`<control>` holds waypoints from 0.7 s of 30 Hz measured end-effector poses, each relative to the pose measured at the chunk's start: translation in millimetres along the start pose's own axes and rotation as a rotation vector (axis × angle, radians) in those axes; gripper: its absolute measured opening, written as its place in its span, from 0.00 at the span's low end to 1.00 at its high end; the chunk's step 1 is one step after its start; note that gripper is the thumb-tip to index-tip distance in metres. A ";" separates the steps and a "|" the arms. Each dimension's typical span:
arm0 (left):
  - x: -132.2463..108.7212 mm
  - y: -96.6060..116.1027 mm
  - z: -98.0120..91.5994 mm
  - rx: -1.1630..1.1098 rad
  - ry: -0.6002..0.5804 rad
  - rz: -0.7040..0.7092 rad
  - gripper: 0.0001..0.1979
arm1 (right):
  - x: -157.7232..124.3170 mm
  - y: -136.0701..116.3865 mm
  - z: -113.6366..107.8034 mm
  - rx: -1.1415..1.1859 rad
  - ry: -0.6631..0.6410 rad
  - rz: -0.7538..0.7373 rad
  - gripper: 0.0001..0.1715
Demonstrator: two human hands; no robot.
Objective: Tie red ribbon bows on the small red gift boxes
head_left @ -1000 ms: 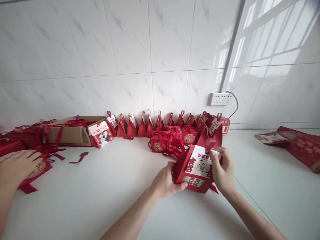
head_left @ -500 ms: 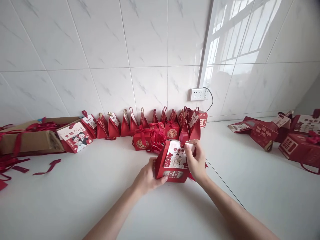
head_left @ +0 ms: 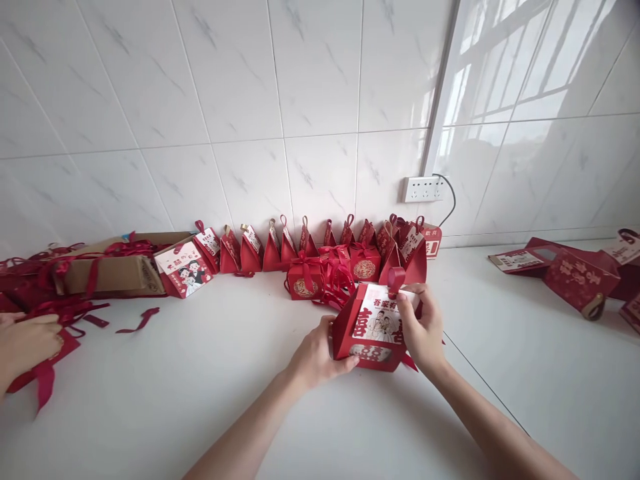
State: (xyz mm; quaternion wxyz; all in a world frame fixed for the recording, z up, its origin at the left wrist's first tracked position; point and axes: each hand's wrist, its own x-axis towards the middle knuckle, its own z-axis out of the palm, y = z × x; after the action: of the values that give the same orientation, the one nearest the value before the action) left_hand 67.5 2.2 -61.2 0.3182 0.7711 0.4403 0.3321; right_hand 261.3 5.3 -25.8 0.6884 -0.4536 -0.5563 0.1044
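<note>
Red card is gripped by both hands: the gabled box (head_left: 376,319) is held near the middle of the tabletop (head_left: 200,380), just in front of some cube boxes (head_left: 306,283). Its left side is clasped by the left hand (head_left: 314,357), the grip closed around it with the thumb laid along the lower front. Its upper right edge is pinched between thumb and fingers by the right hand (head_left: 424,333), just beside the ribbon loop (head_left: 397,279). Whether the base is touching the tabletop cannot be told, nor can any contents be made out. At the left, a brown carton (head_left: 115,277) is heaped with red ribbons (head_left: 137,247), near another person's hand (head_left: 31,341). Along the tiled wall (head_left: 240,80), smaller peaked boxes (head_left: 271,257) are lined up.
</note>
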 end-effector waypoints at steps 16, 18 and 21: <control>1.4 -0.9 1.7 -0.026 0.002 -0.007 0.30 | -1.4 0.9 -1.8 -0.020 0.011 0.002 0.13; 1.4 -0.5 1.7 -0.030 0.003 -0.009 0.30 | -1.5 1.0 -1.9 -0.024 0.010 0.006 0.13; 0.6 -0.1 1.7 -0.033 0.006 -0.011 0.30 | -1.5 0.3 -2.0 -0.024 0.011 -0.001 0.13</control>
State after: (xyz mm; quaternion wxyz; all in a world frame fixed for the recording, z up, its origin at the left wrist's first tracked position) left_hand 69.1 2.4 -62.1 0.3313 0.7624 0.4399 0.3398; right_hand 262.7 3.5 -26.9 0.6860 -0.4623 -0.5538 0.0946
